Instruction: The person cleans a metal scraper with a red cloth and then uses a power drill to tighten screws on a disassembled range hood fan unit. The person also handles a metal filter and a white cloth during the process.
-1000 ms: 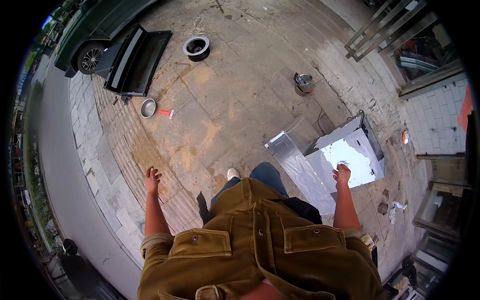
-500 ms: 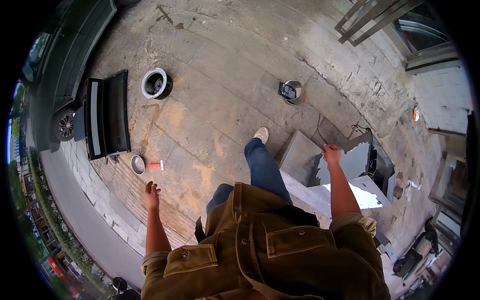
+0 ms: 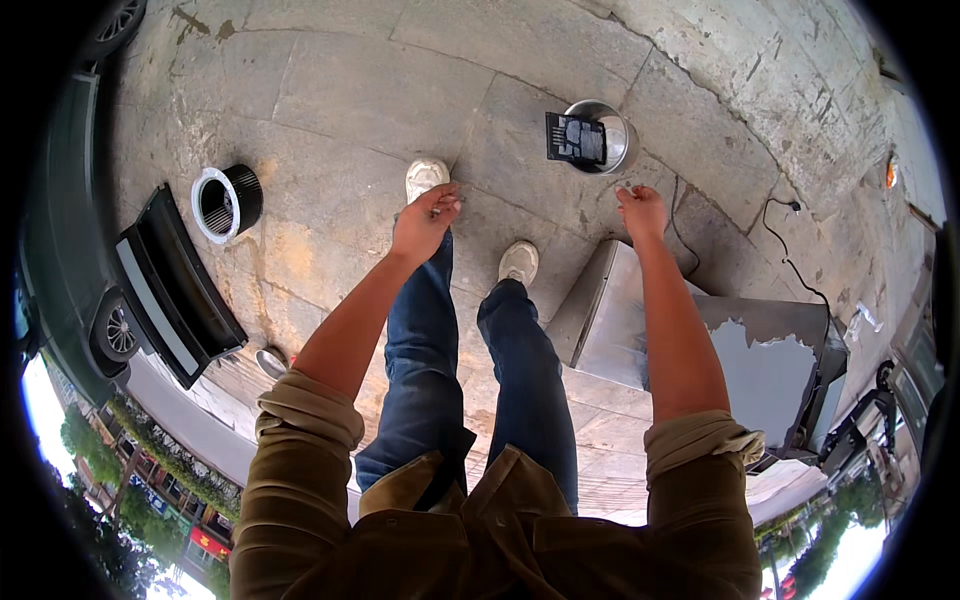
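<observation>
My left hand is raised in front of my left shoe, fingers curled together; what they hold, if anything, is unclear. My right hand is closed, with something small and pale at its fingertips that I cannot make out. It appears just below a steel pot with a black slotted panel resting on its rim. Beneath my right forearm lie a folded sheet-metal housing and a larger metal part with a torn pale covering, beside black cables.
A round fan wheel and a long black vehicle panel lie on the paving at left, near a small steel bowl. A dark green vehicle stands at the far left. A rough step edge runs along the upper right.
I have stepped forward, so the pot is closer and the vehicle panel sits further left in view. My left hand has swung up and toward the middle; my right has risen.
</observation>
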A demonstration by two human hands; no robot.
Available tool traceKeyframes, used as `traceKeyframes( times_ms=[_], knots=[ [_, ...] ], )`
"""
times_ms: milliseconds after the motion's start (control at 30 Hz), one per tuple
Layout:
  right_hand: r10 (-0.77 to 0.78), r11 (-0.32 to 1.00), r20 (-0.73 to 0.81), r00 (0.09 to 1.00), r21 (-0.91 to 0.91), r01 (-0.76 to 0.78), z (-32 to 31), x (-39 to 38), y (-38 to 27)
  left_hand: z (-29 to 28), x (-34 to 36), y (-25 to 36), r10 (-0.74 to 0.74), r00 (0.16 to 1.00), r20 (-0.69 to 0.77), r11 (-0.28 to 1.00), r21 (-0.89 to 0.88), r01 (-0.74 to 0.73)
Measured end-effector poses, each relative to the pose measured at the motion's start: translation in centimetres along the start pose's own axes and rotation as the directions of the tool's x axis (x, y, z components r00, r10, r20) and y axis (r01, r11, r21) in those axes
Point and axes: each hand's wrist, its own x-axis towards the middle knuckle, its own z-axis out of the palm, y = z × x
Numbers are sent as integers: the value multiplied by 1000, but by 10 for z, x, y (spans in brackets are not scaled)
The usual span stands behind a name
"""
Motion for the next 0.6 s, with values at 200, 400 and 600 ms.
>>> traceKeyframes(
  times_ms=[200,400,600],
  knots=[
    [91,996,-76,993,25,-89,43,71,38,134,140,-26,-90,988,122,994,-46,96],
    [203,976,-102,974,99,-193,74,94,31,198,181,-51,-228,954,192,951,-168,261],
    [115,991,-144,983,80,-104,79,112,36,199,189,-3,-120,968,222,991,-33,131]
  ],
)
